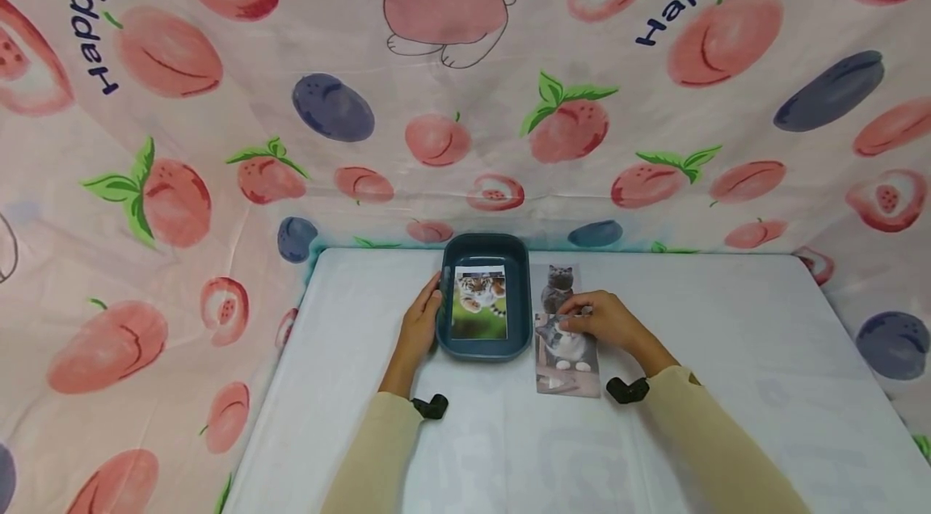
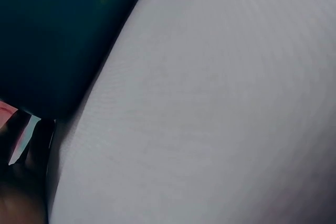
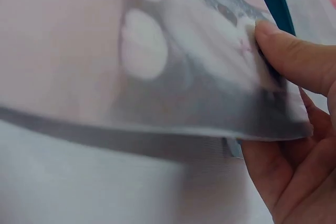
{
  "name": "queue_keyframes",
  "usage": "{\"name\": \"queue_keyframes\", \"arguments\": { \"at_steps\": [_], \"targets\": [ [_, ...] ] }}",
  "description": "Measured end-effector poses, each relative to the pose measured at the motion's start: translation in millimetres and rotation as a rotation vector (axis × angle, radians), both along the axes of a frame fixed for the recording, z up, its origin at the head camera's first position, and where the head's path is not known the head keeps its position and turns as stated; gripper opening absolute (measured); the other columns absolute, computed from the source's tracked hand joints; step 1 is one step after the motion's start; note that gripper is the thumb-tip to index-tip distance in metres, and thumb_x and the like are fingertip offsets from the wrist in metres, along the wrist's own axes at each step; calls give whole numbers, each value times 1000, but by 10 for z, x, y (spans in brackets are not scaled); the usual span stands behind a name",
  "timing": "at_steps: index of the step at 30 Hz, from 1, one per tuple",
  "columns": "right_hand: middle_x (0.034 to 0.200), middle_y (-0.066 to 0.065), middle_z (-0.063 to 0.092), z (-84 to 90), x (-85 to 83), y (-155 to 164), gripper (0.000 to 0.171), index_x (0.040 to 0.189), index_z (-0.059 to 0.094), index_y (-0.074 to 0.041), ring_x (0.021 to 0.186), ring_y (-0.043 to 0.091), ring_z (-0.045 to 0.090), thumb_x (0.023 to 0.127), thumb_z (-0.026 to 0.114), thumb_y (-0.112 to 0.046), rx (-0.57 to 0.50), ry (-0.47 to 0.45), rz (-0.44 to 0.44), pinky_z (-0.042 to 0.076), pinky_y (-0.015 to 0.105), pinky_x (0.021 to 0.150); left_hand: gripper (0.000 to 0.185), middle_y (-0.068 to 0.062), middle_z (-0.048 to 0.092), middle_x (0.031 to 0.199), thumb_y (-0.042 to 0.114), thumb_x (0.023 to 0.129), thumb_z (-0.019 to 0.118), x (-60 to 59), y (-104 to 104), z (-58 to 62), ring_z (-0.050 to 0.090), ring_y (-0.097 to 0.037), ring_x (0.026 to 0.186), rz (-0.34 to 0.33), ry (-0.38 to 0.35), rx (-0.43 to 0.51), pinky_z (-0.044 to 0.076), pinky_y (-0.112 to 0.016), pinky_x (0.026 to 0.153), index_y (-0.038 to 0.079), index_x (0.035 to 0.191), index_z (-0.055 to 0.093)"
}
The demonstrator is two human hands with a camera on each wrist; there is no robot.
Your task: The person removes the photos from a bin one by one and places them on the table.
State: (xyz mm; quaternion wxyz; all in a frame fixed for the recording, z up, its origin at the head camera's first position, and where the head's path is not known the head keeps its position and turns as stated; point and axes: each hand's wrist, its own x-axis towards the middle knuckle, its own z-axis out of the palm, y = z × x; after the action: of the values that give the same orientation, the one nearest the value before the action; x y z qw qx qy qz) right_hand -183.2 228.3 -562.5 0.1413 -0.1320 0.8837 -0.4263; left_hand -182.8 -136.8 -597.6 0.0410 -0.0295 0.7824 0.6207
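Note:
A dark teal tray stands at the far middle of the white table, with a tiger photo lying flat inside it. My left hand rests against the tray's left wall with fairly straight fingers; the left wrist view shows that dark wall close up. Right of the tray lies a cat photo. My right hand pinches its far edge, thumb on top and fingers beneath, so the photo is lifted off the cloth. A second cat photo lies just beyond it.
A pink sheet printed with peaches hangs as a wall behind and around the table. The white tablecloth spreads out on both sides of the tray and photos. Small black wrist cameras sit at both cuffs.

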Motion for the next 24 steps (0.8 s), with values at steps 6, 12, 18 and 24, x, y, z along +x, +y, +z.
{"name": "queue_keyframes", "arguments": {
  "at_steps": [6, 12, 18, 24],
  "targets": [
    [87, -3, 71, -56, 71, -67, 12, 97, 80, -21, 80, 14, 59, 87, 83, -25, 45, 104, -27, 52, 28, 70, 47, 10, 39, 162, 55, 106, 44, 12, 1, 8, 28, -21, 156, 1, -4, -12, 21, -52, 128, 44, 152, 44],
    [84, -5, 70, -78, 111, -101, 9, 94, 80, -22, 79, 13, 58, 86, 83, -24, 91, 146, -51, 51, 31, 73, 46, 10, 40, 162, 54, 106, 43, 6, 5, 14, 30, -21, 155, 4, 2, -28, 22, -51, 127, 46, 152, 44],
    [88, -5, 70, -76, 130, -110, 10, 91, 80, -21, 85, 16, 61, 83, 85, -23, 127, 199, -57, 52, 38, 80, 48, 7, 38, 164, 48, 108, 42, -7, 4, 12, 27, -22, 156, -2, -25, -22, 20, -51, 128, 40, 155, 42],
    [95, -3, 71, -94, 119, -98, 12, 90, 80, -23, 94, 21, 64, 80, 88, -24, 133, 238, -56, 53, 46, 87, 50, 10, 38, 163, 55, 106, 43, 0, 4, 10, 27, -21, 156, 0, -14, -17, 19, -52, 128, 41, 154, 43]
  ]
}}
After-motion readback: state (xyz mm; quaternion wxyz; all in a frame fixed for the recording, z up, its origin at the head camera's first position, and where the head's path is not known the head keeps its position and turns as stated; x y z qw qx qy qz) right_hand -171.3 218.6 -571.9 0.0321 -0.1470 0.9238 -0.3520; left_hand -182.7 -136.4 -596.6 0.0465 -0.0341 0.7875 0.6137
